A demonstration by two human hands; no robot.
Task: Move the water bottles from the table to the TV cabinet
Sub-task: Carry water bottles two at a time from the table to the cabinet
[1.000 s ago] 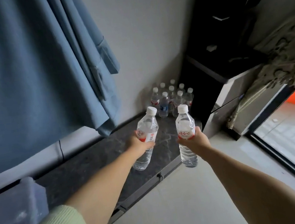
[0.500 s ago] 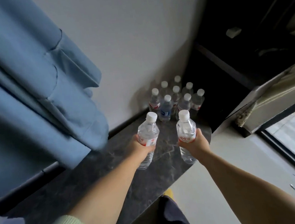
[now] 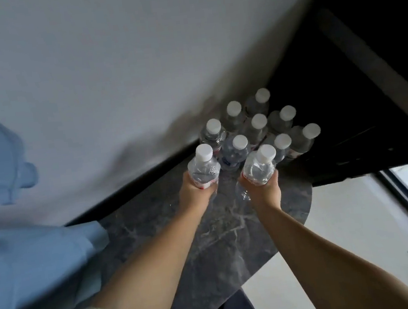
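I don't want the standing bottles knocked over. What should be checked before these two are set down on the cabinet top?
1. Left hand grips the left bottle round its body: ok.
2. Right hand grips the right bottle: ok.
3. Both caps on: ok.
4. Bare marble cabinet top lies in front of the standing bottles: ok.
5. Gap between held bottles and the front row: cannot tell, they overlap in this view.
6. Whether the held bottles' bases already touch the top: cannot tell, the hands hide them.
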